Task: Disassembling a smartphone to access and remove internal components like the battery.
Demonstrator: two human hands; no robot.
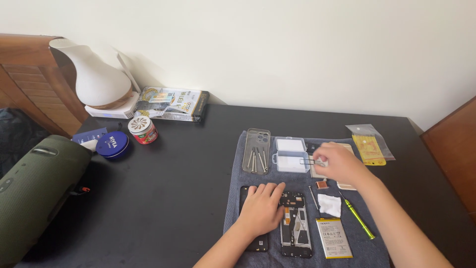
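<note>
Spread over the black surface [173, 198]: a grey cloth mat [297, 179], likely there to stop tiny parts from rolling away. Laid flat near the front edge of that mat: the open black phone with its back off [296, 228], insides facing up and so easy to reach. Pressed down on its top left part with the left hand [260, 211], fingers straight and close together, palm flat, gripping nothing, probably to keep the phone from sliding. Held over the small clear plastic box with little rooms [291, 155] by the right hand [339, 164]: thin metal tweezers [308, 162], pinched between curled fingers. Too small to tell if anything sits in the tips.

Looks of the phone: a black frame, dark boards and shiny silver bits inside, a little orange near the middle. Just beside it on the right: a flat white and yellow battery [333, 237], lying apart on the mat. Nearby too: a green screwdriver [358, 217], a scrap of white tissue [328, 204], and a clear phone case [257, 151] used like a tray for metal tools.
</note>
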